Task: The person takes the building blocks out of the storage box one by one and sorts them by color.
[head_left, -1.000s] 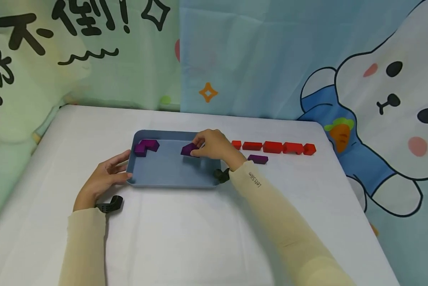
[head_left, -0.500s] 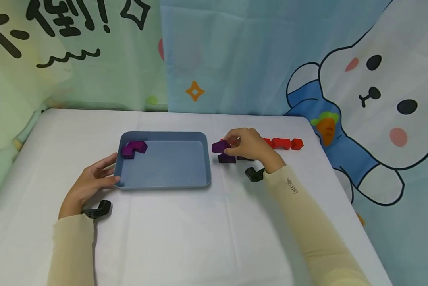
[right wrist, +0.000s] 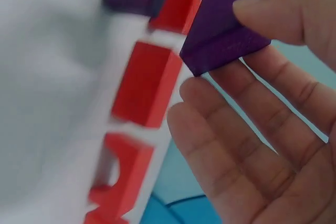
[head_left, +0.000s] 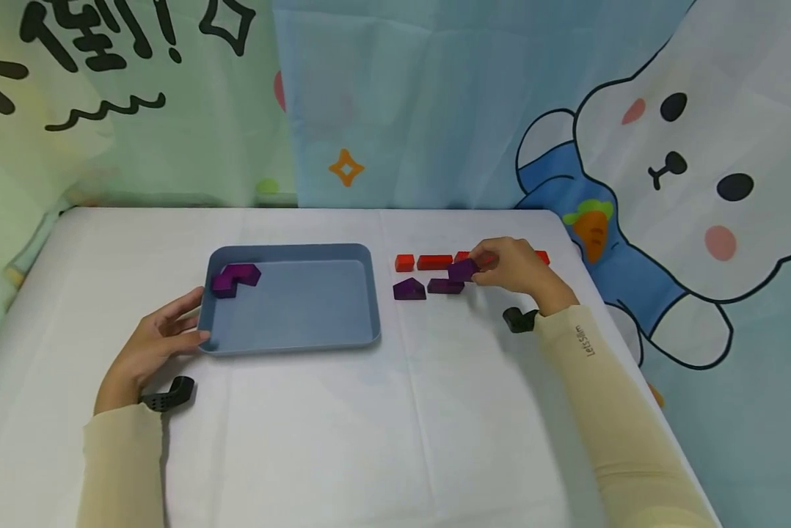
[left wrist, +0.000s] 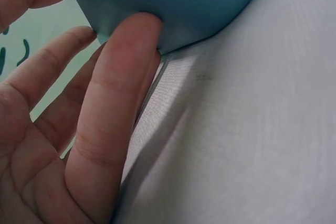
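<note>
My right hand (head_left: 511,268) pinches a purple block (right wrist: 226,22) between thumb and fingers; a triangular face shows in the right wrist view. It is held over the right part of the table, overlapping the end of a purple rectangular block (head_left: 445,287) in the head view. Left of that lies a purple block with a peaked top (head_left: 409,290). My left hand (head_left: 151,345) rests against the left side of a blue-grey tray (head_left: 290,343), thumb at the near corner, fingers extended along the wall. Purple blocks (head_left: 237,275) sit together in the tray's far left corner.
Behind the purple blocks runs a row of red blocks (head_left: 434,262), partly hidden by my right hand. One red block (right wrist: 123,169) has an arched cutout. A white cloth covers the table (head_left: 316,440); a printed curtain (head_left: 402,110) hangs behind it.
My right hand has carried the purple block from over the tray rightward, past the row of purple blocks on the table. The left hand stays at the tray. The head view has shifted slightly.
</note>
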The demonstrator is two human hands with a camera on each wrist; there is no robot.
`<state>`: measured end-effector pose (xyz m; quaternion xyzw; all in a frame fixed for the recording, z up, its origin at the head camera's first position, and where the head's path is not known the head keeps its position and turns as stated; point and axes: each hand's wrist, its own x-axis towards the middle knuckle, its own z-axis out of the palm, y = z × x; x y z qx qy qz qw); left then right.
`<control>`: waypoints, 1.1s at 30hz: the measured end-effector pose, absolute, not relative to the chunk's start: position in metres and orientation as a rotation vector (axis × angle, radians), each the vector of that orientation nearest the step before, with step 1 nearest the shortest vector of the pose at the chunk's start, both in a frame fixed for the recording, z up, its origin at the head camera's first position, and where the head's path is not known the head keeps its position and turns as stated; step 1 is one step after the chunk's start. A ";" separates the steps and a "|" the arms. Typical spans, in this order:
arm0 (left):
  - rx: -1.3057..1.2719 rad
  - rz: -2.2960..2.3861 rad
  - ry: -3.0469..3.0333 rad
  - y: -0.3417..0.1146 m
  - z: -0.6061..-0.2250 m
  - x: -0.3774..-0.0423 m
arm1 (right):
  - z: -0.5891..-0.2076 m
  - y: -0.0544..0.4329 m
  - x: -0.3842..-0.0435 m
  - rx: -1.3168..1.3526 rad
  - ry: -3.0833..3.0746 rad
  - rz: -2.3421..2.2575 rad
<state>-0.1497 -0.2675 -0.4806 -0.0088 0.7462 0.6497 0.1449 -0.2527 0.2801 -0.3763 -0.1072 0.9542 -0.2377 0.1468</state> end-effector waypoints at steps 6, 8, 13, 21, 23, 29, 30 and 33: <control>-0.020 1.871 2.162 -0.269 -0.483 -0.148 | -0.391 0.297 -0.257 -0.223 2.750 -0.649; -0.023 1.867 2.171 -0.270 -0.483 -0.148 | -0.395 0.300 -0.258 -0.194 2.740 -0.658; -0.039 1.863 2.175 -0.269 -0.482 -0.149 | -0.402 0.305 -0.260 -0.154 2.726 -0.700; -0.073 1.847 2.185 -0.269 -0.482 -0.150 | -0.411 0.310 -0.263 -0.086 2.692 -0.711; -0.073 1.841 2.190 -0.269 -0.482 -0.149 | -0.414 0.310 -0.262 -0.082 2.695 -0.699; -0.055 1.849 2.187 -0.267 -0.481 -0.149 | -0.418 0.310 -0.259 -0.118 2.719 -0.677; -0.051 1.852 2.183 -0.267 -0.481 -0.149 | -0.416 0.309 -0.259 -0.118 2.716 -0.665; -0.036 1.857 2.179 -0.267 -0.481 -0.150 | -0.405 0.304 -0.258 -0.101 2.714 -0.614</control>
